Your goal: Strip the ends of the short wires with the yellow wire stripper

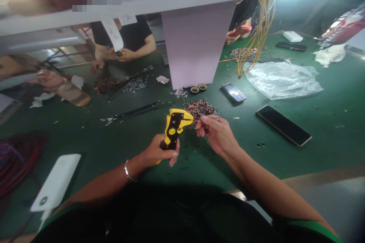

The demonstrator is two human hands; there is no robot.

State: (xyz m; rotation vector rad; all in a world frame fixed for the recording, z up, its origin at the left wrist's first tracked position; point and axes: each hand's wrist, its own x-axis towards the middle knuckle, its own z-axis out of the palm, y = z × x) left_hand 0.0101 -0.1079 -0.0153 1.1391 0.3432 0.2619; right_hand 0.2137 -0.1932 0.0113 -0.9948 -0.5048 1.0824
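My left hand (167, 151) is wrapped round the handle of a yellow and black wire stripper (173, 127), its jaws pointing right. Just right of the jaws, my right hand (215, 133) pinches a thin dark wire (225, 117), whose light metal end sticks out to the right. The wire's other end is at or near the jaws; whether it is between them I cannot tell. Behind both hands lies a pile of small copper-coloured and black pieces (201, 108). A bundle of black wires (134, 112) with light ends lies to the left on the green table (114, 152).
A keypad phone (234, 92) and a black smartphone (283, 125) lie right. Behind are tape rolls (199, 89), a plastic bag (282, 79) and hanging yellow wires (261, 19). Left are a white power bank (57, 182), red cables (17, 159) and a bottle (67, 89). People work opposite.
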